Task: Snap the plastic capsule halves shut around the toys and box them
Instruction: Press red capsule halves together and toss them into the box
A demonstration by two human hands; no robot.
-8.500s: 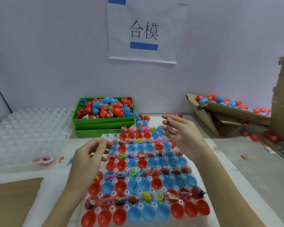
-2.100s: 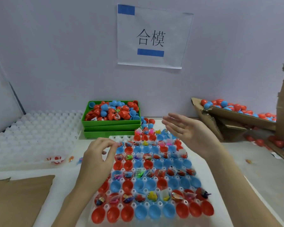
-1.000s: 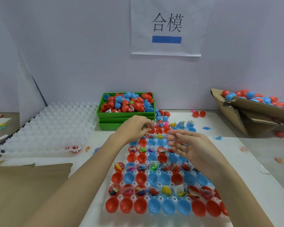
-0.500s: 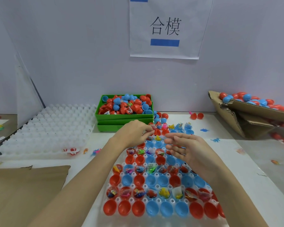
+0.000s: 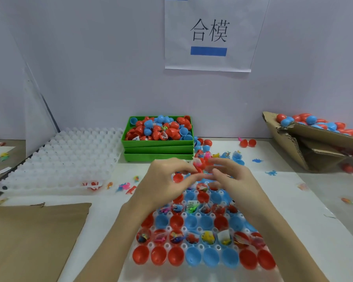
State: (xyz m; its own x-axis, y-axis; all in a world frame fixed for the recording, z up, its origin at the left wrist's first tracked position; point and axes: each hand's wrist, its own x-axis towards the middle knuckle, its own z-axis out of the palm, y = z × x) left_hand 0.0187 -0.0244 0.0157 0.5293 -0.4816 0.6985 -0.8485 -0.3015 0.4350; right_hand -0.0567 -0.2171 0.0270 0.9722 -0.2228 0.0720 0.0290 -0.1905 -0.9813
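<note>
Item, capsule assembly: our left hand (image 5: pixel 167 180) pinches a red capsule half (image 5: pixel 198 166) at the far end of the filled tray (image 5: pixel 194 267), our right hand (image 5: pixel 235 180) beside it, fingers loosely curled, grasp indeterminate, presumably steadying the closure; cardboard box (image 5: pixel 306 147) waits right.

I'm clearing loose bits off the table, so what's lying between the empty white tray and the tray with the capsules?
In the head view, small loose toys lie on the table between the empty white tray and the capsule tray, one of them a red dinosaur.

Tray's (image 5: pixel 200 246) far rows behind hands (image 5: pixel 167 184).
</note>
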